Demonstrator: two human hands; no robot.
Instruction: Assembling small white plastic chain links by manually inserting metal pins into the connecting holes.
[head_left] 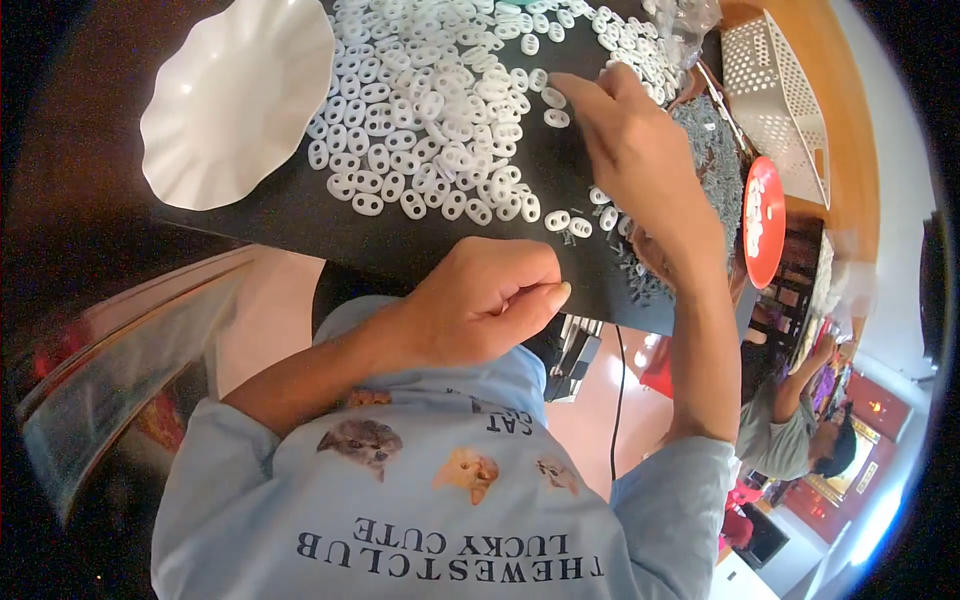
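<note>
Small white oval pieces with two holes (430, 110) lie heaped and scattered on a black tabletop (400, 240). My left hand (495, 300) is closed at the near table edge, thumb pressed to the curled index finger; anything inside is hidden. Farther right, my right hand (640, 130) hovers low over the table. One of its fingers stretches left beside a few loose white pieces (554, 98), while its others bend under and are partly hidden. Nothing visible is held in it. Under and beside my right wrist lies a mass of small dark grey bits (710, 160).
A white scalloped dish (240, 100) stands at the left. A red dish (764, 220) with white pieces sits at the right, near a perforated white basket (775, 100). Clear plastic wrap (685, 25) lies at the far right. Another person (800, 430) sits beyond, at the right.
</note>
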